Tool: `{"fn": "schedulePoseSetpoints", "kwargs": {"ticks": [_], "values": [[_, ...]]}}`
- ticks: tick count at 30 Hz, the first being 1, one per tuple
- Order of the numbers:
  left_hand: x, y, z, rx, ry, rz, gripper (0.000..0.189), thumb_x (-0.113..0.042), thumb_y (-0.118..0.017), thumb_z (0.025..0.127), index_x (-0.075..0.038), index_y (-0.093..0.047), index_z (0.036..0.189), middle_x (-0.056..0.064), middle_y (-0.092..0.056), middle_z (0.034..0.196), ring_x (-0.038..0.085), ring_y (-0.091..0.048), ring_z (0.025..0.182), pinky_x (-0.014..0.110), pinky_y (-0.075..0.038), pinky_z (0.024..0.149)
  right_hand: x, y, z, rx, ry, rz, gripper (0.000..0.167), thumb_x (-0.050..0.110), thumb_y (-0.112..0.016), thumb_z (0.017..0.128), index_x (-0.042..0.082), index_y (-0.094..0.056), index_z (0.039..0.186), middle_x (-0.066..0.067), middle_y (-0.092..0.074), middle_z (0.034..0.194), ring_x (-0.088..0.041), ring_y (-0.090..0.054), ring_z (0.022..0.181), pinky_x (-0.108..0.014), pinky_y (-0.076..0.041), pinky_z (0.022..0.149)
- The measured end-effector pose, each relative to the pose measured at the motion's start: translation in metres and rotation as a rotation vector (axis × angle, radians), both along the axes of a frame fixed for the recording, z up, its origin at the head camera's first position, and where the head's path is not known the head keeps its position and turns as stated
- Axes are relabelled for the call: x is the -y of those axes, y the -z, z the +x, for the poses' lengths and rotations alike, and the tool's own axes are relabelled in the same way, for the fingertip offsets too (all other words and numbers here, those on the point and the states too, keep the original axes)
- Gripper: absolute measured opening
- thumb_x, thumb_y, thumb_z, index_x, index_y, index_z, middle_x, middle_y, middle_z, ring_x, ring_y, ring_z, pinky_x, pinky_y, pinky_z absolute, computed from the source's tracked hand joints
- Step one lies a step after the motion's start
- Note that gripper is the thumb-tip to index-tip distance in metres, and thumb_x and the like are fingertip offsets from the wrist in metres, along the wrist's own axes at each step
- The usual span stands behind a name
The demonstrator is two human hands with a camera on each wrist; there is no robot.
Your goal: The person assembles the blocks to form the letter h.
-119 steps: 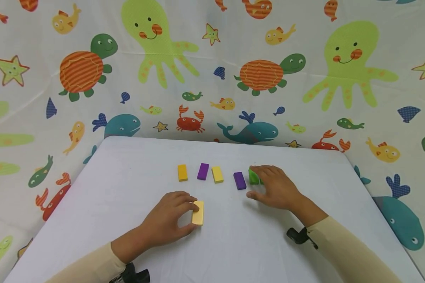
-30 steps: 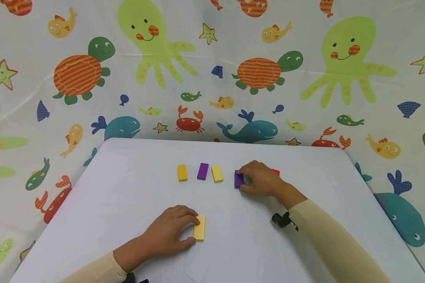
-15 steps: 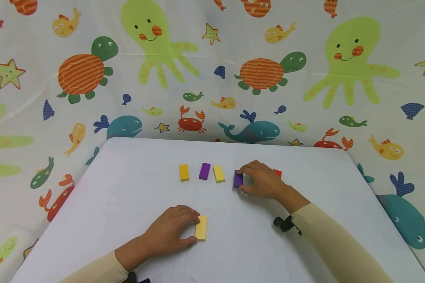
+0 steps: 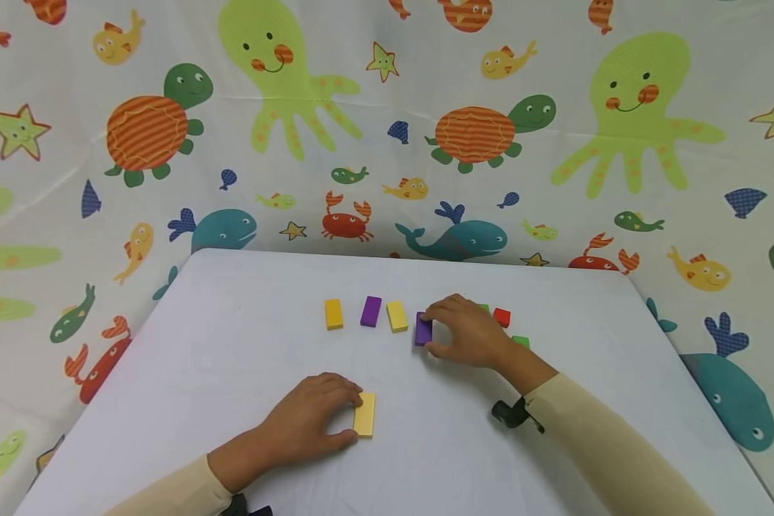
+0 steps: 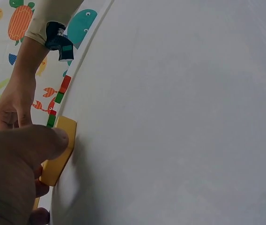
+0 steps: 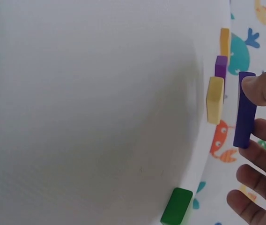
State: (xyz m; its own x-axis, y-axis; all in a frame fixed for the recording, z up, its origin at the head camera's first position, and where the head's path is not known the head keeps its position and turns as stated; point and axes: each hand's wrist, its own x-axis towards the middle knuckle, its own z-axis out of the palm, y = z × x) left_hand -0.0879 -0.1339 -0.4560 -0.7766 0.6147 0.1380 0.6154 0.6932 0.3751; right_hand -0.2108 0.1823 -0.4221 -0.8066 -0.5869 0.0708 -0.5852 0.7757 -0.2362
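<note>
My left hand (image 4: 312, 419) holds a pale yellow block (image 4: 364, 416) by its ends, between thumb and fingers, over the near middle of the white table. In the left wrist view the thumb lies across this yellow block (image 5: 54, 171). Farther back and to the right, my right hand (image 4: 471, 333) pinches a purple block (image 4: 422, 331) between thumb and fingers. The right wrist view shows that purple block (image 6: 245, 117) apart from the others, with the remaining fingers loosely bent. A light yellow block (image 4: 396, 316) lies just left of it. Fingertips of the left hand are partly hidden.
Beyond the light yellow block are another purple block (image 4: 370, 311) and an orange-yellow block (image 4: 333, 314). A red block (image 4: 502, 317) and green blocks (image 4: 521, 342) lie by the right hand, partly covered. A sea-animal curtain (image 4: 361, 107) hangs behind the table (image 4: 232, 315).
My right hand has left the green blocks, taken hold of the purple block and moved it left. My left hand has shifted the yellow block nearer since the first frame.
</note>
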Motion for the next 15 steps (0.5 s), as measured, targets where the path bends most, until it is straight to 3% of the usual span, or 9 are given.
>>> {"fn": "schedulePoseSetpoints", "kwargs": {"ticks": [15], "values": [[0.000, -0.002, 0.001, 0.029, -0.013, -0.007, 0.037, -0.040, -0.083, 0.084, -0.023, -0.068, 0.113, -0.009, -0.066, 0.126, 0.013, -0.057, 0.121, 0.044, -0.048, 0.102, 0.016, 0.000, 0.011, -0.008, -0.034, -0.008, 0.050, 0.047, -0.080, 0.085, 0.025, -0.070, 0.128, 0.008, -0.064, 0.131, -0.015, -0.051, 0.128, -0.041, -0.050, 0.101]]}}
